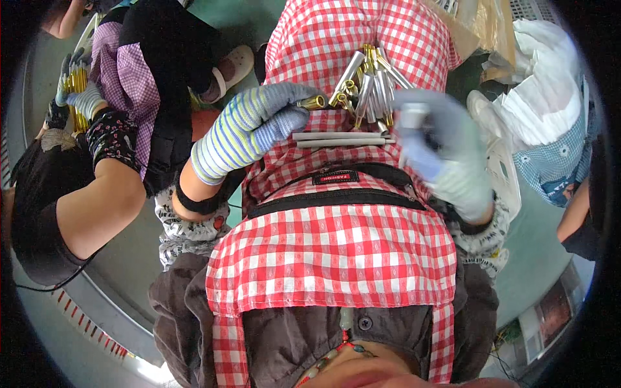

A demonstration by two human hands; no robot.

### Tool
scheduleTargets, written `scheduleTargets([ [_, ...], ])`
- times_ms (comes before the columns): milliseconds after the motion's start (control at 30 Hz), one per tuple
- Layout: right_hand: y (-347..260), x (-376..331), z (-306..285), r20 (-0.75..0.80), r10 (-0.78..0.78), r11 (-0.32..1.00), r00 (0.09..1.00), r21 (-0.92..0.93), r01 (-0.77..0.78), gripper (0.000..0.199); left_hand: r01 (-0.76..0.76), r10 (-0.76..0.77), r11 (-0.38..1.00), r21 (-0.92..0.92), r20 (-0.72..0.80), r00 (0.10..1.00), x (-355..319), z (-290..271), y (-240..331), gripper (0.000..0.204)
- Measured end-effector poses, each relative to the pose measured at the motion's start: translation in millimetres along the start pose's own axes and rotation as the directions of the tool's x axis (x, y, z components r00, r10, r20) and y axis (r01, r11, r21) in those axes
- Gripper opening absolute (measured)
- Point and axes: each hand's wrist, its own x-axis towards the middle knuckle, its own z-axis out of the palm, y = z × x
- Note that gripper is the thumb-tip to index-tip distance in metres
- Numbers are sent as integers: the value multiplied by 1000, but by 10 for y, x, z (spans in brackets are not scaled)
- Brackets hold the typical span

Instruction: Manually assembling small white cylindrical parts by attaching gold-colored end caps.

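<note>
My left hand [259, 123], in a grey-palmed striped glove, is closed around a gold-coloured metal tube [314, 101], whose open end sticks out past the fingers. My right hand [449, 145], also gloved, is smeared by motion to the right of the pile. A pale silvery shape shows at its fingers, too blurred to name. Between the hands, a loose pile of silver and gold tubes [367, 97] lies on the lap of my red-and-white checked apron [330, 249]. Two slim grey rods [339, 140] lie side by side across the lap, nearer to me than the pile.
At the left, a co-worker's gloved hands [81, 97] hold a bundle of gold tubes. White cloth [543, 84] and a blue patterned fabric [550, 161] are at the right, beside another person's arm [576, 207]. Brown wrapping [495, 29] stands at the far right.
</note>
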Motion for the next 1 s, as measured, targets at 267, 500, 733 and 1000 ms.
scheduleTargets([
  [267, 70, -68, -155, -428, -14, 718, 904, 625, 307, 17, -215, 218, 975, -58, 61, 974, 274, -1, 127, 40],
  [500, 32, -84, -178, -257, -50, 865, 965, 473, 171, 15, -225, 205, 885, 407, 93, 974, 145, -195, 326, 40],
  [733, 40, -331, -261, 270, -341, 608, 901, -667, 430, 14, -337, 272, 760, 556, 198, 942, 76, 50, 226, 42],
  [1000, 15, -376, -56, 351, -168, 730, 921, -584, 356, 30, -515, 433, 584, 627, 295, 851, 75, 123, 435, 42],
])
